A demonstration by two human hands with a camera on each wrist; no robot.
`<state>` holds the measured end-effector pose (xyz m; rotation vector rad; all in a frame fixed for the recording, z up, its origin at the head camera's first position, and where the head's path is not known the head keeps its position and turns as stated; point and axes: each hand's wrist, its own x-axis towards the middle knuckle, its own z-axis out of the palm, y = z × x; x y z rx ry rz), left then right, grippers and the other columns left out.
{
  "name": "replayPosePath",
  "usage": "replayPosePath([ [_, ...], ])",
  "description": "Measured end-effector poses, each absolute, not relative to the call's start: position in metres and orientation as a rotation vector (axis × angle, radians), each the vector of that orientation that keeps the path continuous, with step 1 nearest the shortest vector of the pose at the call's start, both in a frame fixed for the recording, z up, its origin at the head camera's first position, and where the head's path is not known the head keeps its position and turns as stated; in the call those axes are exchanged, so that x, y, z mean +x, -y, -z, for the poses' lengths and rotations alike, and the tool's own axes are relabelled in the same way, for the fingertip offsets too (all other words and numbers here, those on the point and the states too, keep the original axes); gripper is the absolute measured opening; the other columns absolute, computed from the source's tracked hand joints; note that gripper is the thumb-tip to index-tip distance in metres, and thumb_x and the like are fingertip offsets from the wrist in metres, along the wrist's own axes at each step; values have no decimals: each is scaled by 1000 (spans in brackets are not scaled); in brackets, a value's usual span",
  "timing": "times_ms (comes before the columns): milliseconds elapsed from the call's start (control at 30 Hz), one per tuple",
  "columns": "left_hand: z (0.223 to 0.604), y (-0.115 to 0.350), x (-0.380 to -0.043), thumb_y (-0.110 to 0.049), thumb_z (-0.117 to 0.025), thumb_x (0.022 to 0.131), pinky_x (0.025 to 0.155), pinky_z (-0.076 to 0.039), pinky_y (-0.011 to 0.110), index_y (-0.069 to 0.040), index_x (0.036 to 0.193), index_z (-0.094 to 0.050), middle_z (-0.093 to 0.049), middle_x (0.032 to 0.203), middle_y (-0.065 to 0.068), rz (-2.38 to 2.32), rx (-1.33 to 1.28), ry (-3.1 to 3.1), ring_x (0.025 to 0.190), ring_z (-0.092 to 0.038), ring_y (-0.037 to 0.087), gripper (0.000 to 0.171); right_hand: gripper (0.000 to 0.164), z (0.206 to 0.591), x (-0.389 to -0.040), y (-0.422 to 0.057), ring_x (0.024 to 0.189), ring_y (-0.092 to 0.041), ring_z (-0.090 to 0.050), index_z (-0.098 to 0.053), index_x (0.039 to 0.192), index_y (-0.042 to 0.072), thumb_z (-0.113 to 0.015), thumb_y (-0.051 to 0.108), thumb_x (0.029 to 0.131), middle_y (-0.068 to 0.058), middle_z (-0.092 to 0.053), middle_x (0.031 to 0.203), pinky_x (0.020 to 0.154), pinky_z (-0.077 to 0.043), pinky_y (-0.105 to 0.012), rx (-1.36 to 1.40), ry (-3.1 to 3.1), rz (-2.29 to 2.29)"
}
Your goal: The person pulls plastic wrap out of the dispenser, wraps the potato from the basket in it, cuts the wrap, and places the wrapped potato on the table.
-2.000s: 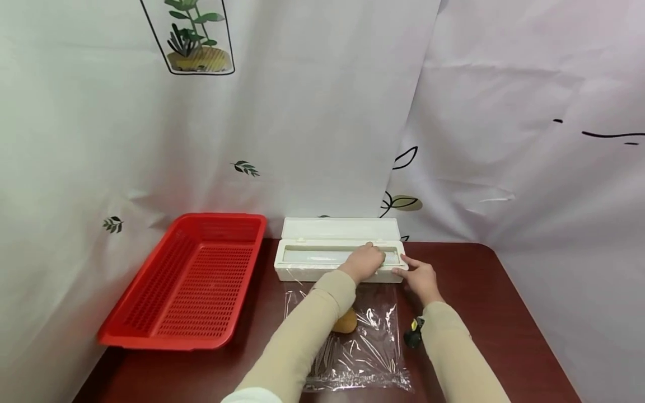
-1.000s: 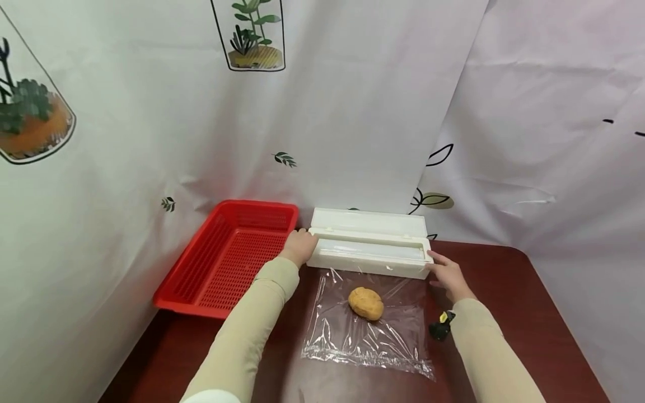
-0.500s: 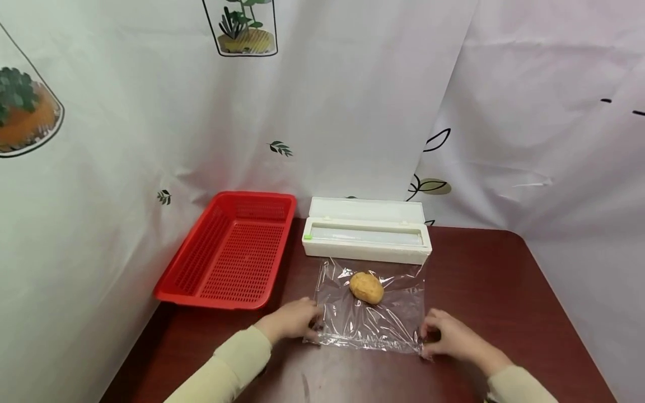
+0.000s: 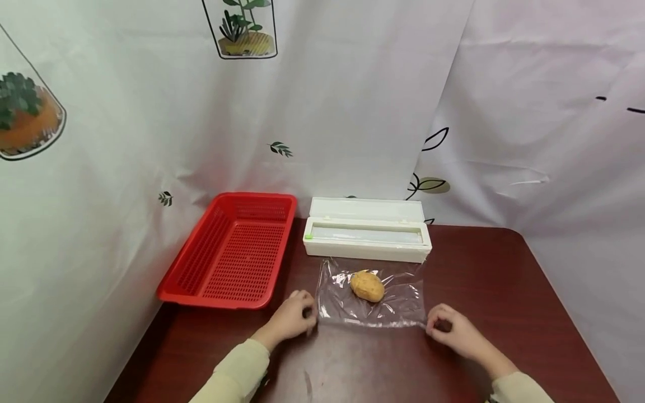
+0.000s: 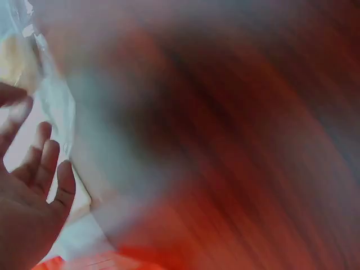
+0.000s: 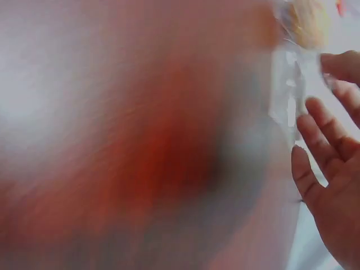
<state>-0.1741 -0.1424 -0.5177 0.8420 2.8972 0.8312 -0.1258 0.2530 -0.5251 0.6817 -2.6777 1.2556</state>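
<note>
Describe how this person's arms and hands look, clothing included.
Long, pale cream sleeves cover both forearms, plain, with no print in sight. The left hand and right hand are bare: no glove or ring shows. A small dark item peeks out beside the left cuff, too little of it visible to identify.

Glossy red-brown table [image 4: 363, 364]: red basket [image 4: 244, 254] left; open white box [image 4: 365, 249] at back; clear film [image 4: 400, 305] in front of box.

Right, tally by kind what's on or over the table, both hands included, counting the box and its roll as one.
Hands: 2, left hand and right hand
Baskets: 1, red basket
Boxes: 1, white box
Potatoes: 1, potato
Loose sheets: 1, plastic film
Total: 6
</note>
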Motion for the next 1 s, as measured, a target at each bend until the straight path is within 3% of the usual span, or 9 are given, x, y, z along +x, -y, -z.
replayPosePath([
  [133,512,124,-198,-4,-60,78,64,-44,29,-6,78,-59,-56,75,-1,-1481,342,-2721,70,-49,13,3,6,511,-149,-249,69,-5,-56,-61,83,4,-67,4,82,-1,-63,76,62,-44,-22,279,2697,-1610],
  [267,513,107,-223,0,-58,80,54,-43,27,-3,92,-57,-54,70,3,-1716,86,-2698,59,-47,12,12,15,507,-175,-242,62,-6,-52,-58,90,-7,-64,6,84,-4,-62,71,57,-42,-22,-30,2686,-1681],
  [433,519,96,-237,0,-62,79,54,-42,28,-6,96,-53,-51,71,3,-1557,-27,-2812,61,-47,14,20,12,517,-193,-237,59,-7,-48,-60,86,-4,-63,5,80,1,-58,67,54,-40,-22,-171,2741,-1474],
  [667,526,89,-239,-3,-71,73,57,-41,30,-10,82,-57,-51,68,-1,-1271,3,-2971,61,-50,16,18,5,528,-195,-227,64,-13,-50,-62,79,4,-64,7,75,-1,-58,69,61,-40,-29,-198,2854,-1178],
  [867,530,86,-241,-12,-77,72,67,-43,37,-14,68,-53,-46,73,1,-924,51,-3096,79,-49,24,24,10,534,-195,-219,71,-21,-49,-59,75,8,-69,9,75,-6,-50,79,61,-39,-33,-166,2921,-1033],
  [1000,528,88,-247,-13,-76,68,71,-43,41,-10,72,-54,-50,77,6,-1034,-56,-3068,83,-48,28,22,17,532,-199,-224,77,-27,-48,-56,84,1,-69,6,74,-13,-48,84,66,-39,-36,-223,2859,-1187],
])
